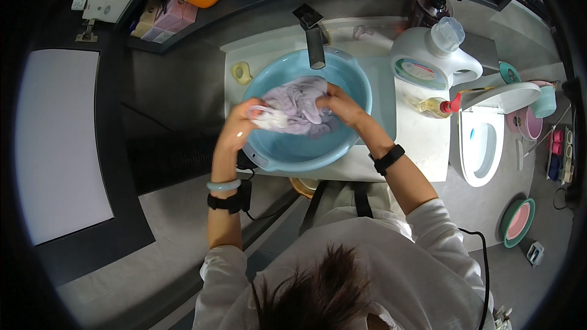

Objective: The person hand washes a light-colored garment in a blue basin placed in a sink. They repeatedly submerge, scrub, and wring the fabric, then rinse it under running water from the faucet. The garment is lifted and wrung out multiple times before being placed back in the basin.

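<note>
A wet-looking, pale lilac cloth, perhaps a garment, is bunched between my two hands over a light blue plastic basin. My left hand closes on its whitish end at the basin's left rim, slightly smeared by motion. On the other side, my right hand pinches the upper right part of the cloth, fingers partly hidden in the folds. Beneath the cloth the basin's blue inside shows. A dark square faucet reaches over the basin's far edge.
The basin sits on a white counter. To its right stand a big detergent jug and a bottle with a red top. A yellow-green ring-shaped item lies at the left. Farther right is a toilet with its lid raised.
</note>
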A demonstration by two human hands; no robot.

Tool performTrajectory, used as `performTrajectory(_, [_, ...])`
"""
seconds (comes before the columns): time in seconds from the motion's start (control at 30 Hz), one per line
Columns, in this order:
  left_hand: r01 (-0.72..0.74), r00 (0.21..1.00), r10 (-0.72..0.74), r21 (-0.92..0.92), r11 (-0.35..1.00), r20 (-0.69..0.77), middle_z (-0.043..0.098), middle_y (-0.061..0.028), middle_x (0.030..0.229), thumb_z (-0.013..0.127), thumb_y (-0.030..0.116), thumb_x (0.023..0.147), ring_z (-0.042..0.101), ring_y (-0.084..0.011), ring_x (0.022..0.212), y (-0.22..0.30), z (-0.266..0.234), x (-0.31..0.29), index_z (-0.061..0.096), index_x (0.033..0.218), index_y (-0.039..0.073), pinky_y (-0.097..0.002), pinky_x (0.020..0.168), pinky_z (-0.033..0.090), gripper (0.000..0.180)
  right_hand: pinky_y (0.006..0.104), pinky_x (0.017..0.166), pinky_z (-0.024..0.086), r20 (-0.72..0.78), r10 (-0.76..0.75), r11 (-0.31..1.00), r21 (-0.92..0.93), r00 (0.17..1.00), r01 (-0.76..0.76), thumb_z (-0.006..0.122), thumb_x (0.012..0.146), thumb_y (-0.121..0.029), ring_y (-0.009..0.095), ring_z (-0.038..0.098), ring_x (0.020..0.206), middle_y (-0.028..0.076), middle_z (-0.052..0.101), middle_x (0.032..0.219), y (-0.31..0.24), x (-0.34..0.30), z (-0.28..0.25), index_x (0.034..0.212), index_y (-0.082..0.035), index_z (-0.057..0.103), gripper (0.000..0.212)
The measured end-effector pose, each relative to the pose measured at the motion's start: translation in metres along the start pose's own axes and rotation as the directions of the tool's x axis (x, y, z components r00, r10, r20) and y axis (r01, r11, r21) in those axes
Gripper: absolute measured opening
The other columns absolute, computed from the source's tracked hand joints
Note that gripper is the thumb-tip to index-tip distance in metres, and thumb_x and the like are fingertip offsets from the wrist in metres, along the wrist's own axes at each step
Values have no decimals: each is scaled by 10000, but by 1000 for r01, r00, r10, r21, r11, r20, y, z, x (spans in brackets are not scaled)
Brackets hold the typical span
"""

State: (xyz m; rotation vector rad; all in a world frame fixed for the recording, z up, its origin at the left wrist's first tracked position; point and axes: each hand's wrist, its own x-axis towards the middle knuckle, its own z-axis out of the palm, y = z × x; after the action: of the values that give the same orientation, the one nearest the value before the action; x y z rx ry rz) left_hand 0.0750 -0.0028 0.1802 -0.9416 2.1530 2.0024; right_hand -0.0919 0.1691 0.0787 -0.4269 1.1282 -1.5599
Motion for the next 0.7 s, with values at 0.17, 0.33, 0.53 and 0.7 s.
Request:
performTrajectory(0.17, [310, 944, -324, -517, 798, 64, 556, -77, 999, 538, 216, 810, 540, -203, 938, -46, 36, 32, 534, 999, 31, -340, 785, 457, 264, 276, 773, 440, 21, -154, 988, 23, 988, 153, 554, 678, -68, 166, 551, 850, 79, 572, 966, 1, -2, 33, 1098, 3, 504, 429])
performTrajectory(0.33, [307, 946, -259, -801, 514, 196, 608, -132, 936, 492, 450, 849, 597, -254, 844, -78, 47, 66, 547, 991, 4, -386, 754, 495, 471, 395, 715, 445, -102, -468, 812, -442, 878, 381, 608, 624, -154, 359, 554, 848, 185, 547, 880, 12, -17, 80, 938, 5, 492, 370])
performTrajectory(0.53, [229, 967, -57, -752, 619, 248, 615, -119, 884, 493, 445, 859, 611, -246, 766, -96, 46, 55, 550, 985, 22, -374, 724, 510, 445, 451, 616, 451, -123, -486, 735, -594, 865, 328, 585, 627, -221, 393, 563, 699, 197, 575, 753, 15, -14, 93, 907, -27, 497, 352])
performTrajectory(0.7, [244, 968, -124, -716, 654, 216, 611, -105, 865, 497, 438, 861, 611, -228, 744, -81, 56, 52, 548, 986, 31, -361, 712, 514, 428, 459, 602, 463, -173, -581, 613, -735, 795, 289, 572, 642, -252, 396, 573, 652, 220, 583, 708, 12, -2, 84, 921, -21, 499, 369])
